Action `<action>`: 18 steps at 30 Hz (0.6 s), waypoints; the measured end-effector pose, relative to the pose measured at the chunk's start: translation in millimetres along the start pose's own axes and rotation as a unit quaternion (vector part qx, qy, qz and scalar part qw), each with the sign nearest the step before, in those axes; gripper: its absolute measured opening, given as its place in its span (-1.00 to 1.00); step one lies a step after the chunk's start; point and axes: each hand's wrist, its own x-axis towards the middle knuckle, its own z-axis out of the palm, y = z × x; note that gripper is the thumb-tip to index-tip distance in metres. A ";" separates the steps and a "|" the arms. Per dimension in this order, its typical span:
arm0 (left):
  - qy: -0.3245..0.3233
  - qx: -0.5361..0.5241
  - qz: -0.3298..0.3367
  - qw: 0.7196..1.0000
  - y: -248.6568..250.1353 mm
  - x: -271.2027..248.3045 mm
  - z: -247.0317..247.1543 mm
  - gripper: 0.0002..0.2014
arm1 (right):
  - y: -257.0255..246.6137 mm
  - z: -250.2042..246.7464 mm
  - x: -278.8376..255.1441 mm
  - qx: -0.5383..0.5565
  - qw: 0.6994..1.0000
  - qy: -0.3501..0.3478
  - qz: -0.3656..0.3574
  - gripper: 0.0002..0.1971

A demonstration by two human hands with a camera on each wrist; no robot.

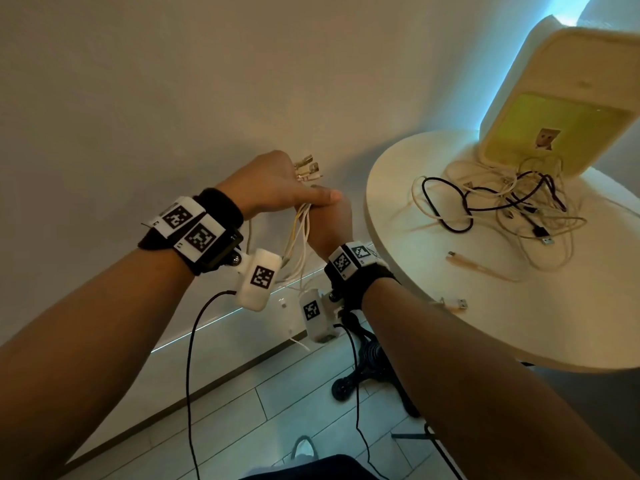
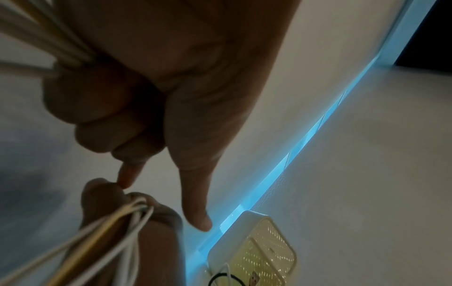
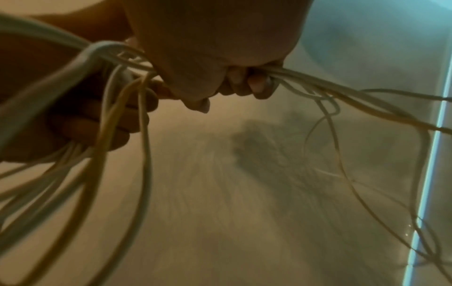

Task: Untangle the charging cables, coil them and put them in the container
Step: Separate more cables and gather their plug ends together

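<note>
My left hand [image 1: 277, 188] is raised off the table's left edge and grips a bundle of white cables [image 1: 301, 220]; their USB plugs [image 1: 306, 168] stick out above the fist. The left wrist view shows the fingers curled round the cables [image 2: 61, 56], with the index finger [image 2: 195, 193] straight. Just below, my right hand [image 1: 330, 223] grips the same bundle, and loops [image 3: 342, 92] trail out of that fist [image 3: 244, 85]. A tangle of black and white cables [image 1: 502, 209] lies on the table. The cream container [image 1: 554, 98] stands behind it, tilted.
The round white table [image 1: 433, 327] is to the right, with two loose cable ends [image 1: 481, 268] near its front edge. A plain wall is ahead, with a lit strip along its base. A black wheeled stand [image 1: 367, 372] is on the tiled floor below.
</note>
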 end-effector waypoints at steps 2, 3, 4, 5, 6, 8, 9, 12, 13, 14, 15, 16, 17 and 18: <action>-0.008 0.016 -0.023 1.000 6.2 -1.2 1.6 -0.38 | 10.4 6.9 1.3 0.012 0.999 0.039 -0.017 -0.78; -0.013 0.028 -0.036 0.999 9.5 -1.7 1.8 -0.39 | 12.1 6.8 -0.2 0.011 0.999 0.041 -0.017 -0.79; -0.023 0.039 -0.050 0.998 11.9 -2.2 1.5 -0.42 | 13.5 6.1 -1.1 0.009 0.999 0.040 -0.017 -0.80; -0.045 0.051 -0.062 0.996 13.6 -2.9 1.4 -0.45 | 15.4 5.1 -1.0 -0.002 0.999 0.044 -0.018 -0.76; -0.072 0.066 -0.071 0.993 14.9 -4.1 1.6 -0.48 | 14.9 1.7 -0.5 -0.017 0.999 0.046 -0.020 -0.72; -0.112 0.072 -0.076 0.988 15.9 -3.6 2.7 -0.54 | 14.9 -2.3 0.9 -0.024 0.999 0.043 -0.011 -0.81; -0.119 0.053 -0.071 0.989 16.2 -1.8 4.0 -0.60 | 14.1 -3.8 -1.0 -0.007 0.999 0.047 -0.016 -0.86; -0.095 -0.012 -0.016 0.995 19.0 0.1 7.2 -0.74 | 17.5 -5.5 -4.9 0.028 0.998 0.055 -0.022 -0.84; -0.089 -0.025 0.003 0.996 19.2 -0.4 8.8 -0.73 | 19.6 -4.5 -6.4 0.045 0.997 0.066 -0.017 -0.80; -0.087 -0.041 0.022 0.995 18.4 -1.6 10.5 -0.70 | 21.5 -2.6 -6.7 0.074 0.994 0.078 -0.013 -0.77; -0.082 -0.063 0.037 0.994 16.9 -2.4 12.5 -0.69 | 24.8 0.2 -6.6 0.089 0.992 0.088 -0.009 -0.76; -0.074 -0.095 0.047 0.992 15.6 -3.2 13.7 -0.68 | 28.6 2.1 -4.3 0.089 0.992 0.092 -0.004 -0.74; -0.061 -0.138 0.053 0.987 15.5 -3.5 13.7 -0.69 | 34.8 3.7 -3.9 0.074 0.994 0.085 0.007 -0.71; -0.047 -0.181 0.058 0.981 16.9 -4.2 12.3 -0.68 | 43.1 5.1 -4.4 0.059 0.996 0.071 0.013 -0.69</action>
